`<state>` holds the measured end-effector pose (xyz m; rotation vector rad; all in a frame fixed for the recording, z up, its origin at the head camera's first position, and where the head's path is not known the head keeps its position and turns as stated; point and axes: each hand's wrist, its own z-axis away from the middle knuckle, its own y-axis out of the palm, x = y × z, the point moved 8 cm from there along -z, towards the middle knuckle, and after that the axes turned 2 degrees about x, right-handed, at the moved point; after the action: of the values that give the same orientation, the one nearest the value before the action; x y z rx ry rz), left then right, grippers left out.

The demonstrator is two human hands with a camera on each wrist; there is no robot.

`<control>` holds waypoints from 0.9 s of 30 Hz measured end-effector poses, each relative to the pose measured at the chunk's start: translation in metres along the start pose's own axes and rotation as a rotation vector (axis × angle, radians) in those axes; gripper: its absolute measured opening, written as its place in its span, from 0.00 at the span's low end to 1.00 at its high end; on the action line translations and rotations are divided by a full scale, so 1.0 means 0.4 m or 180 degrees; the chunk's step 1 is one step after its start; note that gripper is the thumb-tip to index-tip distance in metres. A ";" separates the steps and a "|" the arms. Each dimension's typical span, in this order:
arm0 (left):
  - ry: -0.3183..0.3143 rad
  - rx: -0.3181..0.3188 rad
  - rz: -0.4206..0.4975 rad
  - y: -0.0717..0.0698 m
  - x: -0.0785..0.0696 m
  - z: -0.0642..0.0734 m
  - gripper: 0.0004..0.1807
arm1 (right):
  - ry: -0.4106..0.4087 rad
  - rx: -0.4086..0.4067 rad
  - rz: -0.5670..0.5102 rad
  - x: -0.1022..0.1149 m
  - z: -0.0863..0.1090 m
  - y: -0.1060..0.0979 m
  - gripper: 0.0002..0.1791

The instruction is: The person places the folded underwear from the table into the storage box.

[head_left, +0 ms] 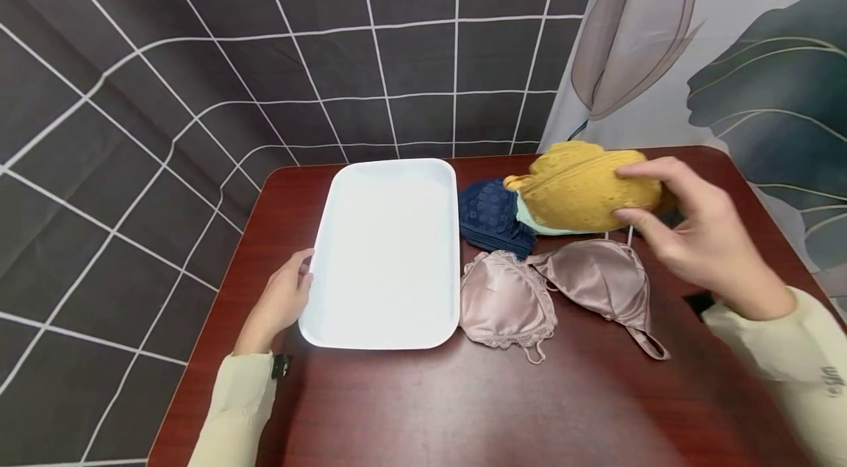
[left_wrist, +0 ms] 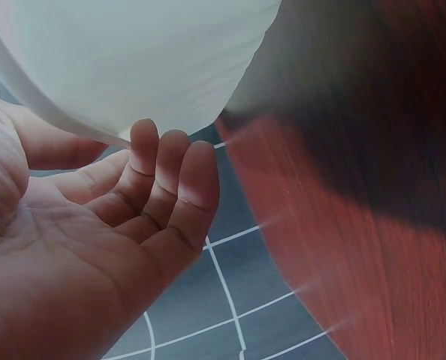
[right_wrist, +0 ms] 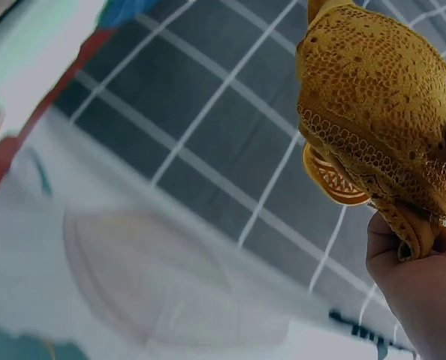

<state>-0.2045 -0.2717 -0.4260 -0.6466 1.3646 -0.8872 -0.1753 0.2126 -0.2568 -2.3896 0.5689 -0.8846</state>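
Observation:
A mustard-yellow lace bra (head_left: 582, 191) is held above the table by my right hand (head_left: 708, 239), its thumb and fingers pinching the right end. In the right wrist view the patterned lace of the yellow bra (right_wrist: 377, 105) faces the camera, with a strap hanging by the thumb. On the left, my left hand (head_left: 281, 298) grips the left edge of a white tray (head_left: 390, 254). From the left wrist, fingertips (left_wrist: 199, 176) press the outside of the tray's wall (left_wrist: 170, 75) under its rim. Nothing lies in the tray.
Right of the tray lie a navy lace bra (head_left: 492, 217) and a dusty-pink satin bra (head_left: 506, 298) with its second cup further right. A mint-green piece (head_left: 545, 229) shows beneath the yellow bra. Dark grid-patterned cloth (head_left: 417, 55) hangs behind the red-brown table (head_left: 410, 408).

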 end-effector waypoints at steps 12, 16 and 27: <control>-0.0009 -0.0057 -0.0034 0.003 -0.005 -0.004 0.25 | -0.0326 0.0724 -0.0868 0.071 -0.049 0.314 0.29; 0.0005 -0.0050 -0.0047 0.005 -0.006 -0.005 0.24 | -0.0287 0.0962 -0.0995 0.096 -0.061 0.407 0.26; 0.0028 -0.0160 -0.0064 0.000 -0.002 -0.002 0.24 | -0.0392 0.1697 -0.1082 0.169 -0.034 0.610 0.22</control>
<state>-0.2054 -0.2708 -0.4255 -0.6966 1.3942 -0.8750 -0.1860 -0.0174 -0.3628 -2.0482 -0.1233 -0.8837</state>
